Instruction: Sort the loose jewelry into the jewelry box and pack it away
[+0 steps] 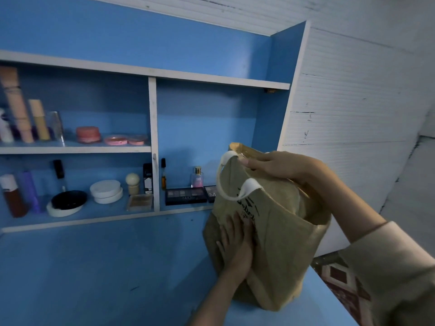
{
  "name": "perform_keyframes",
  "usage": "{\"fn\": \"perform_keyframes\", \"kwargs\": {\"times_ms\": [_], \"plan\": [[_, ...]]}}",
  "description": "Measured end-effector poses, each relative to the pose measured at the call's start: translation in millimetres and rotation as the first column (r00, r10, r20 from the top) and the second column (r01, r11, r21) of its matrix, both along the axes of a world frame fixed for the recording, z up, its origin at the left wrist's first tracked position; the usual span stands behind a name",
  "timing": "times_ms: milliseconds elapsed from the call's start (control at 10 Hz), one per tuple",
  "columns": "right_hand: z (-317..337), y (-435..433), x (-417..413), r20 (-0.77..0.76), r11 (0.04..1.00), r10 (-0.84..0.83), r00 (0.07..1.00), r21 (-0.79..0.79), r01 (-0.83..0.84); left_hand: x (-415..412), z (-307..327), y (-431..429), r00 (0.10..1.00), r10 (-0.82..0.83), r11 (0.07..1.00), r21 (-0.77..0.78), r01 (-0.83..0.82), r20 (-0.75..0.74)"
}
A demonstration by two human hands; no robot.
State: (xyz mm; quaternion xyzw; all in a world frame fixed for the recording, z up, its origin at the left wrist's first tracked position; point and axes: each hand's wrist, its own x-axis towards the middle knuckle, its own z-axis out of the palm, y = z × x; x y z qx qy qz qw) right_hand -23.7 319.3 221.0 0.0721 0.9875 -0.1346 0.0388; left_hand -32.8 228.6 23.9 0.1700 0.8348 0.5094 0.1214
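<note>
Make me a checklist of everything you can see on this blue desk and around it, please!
Surface: blue desk; the bag stands on its right side.
Job's things: tan bag with white handles, upright; no jewelry or jewelry box seen.
Clutter: pink jars on the upper shelf; eyeshadow palette and perfume bottle on the lower shelf, among other cosmetics.
Hands: left hand presses flat on the bag's front; right hand grips its top rim.
Cables: nothing seen.
Surroundings: white wall to the right.
</note>
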Motion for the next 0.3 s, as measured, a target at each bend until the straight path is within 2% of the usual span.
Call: {"fn": "perform_keyframes", "kwargs": {"times_ms": [200,300], "plan": [[5.1,14.7,7.9,-0.188,0.997,-0.009,0.982,-0.077,-0.006,-9.5,0.3,-10.3,0.997,-0.071,0.997,-0.003,0.071,-0.013],[11.8,11.3,19.0,-0.207,0.993,0.075,0.975,-0.069,-0.091,-6.5,8.3,-28.2,0.995,-0.092,0.995,0.041,0.09,0.031]]}}
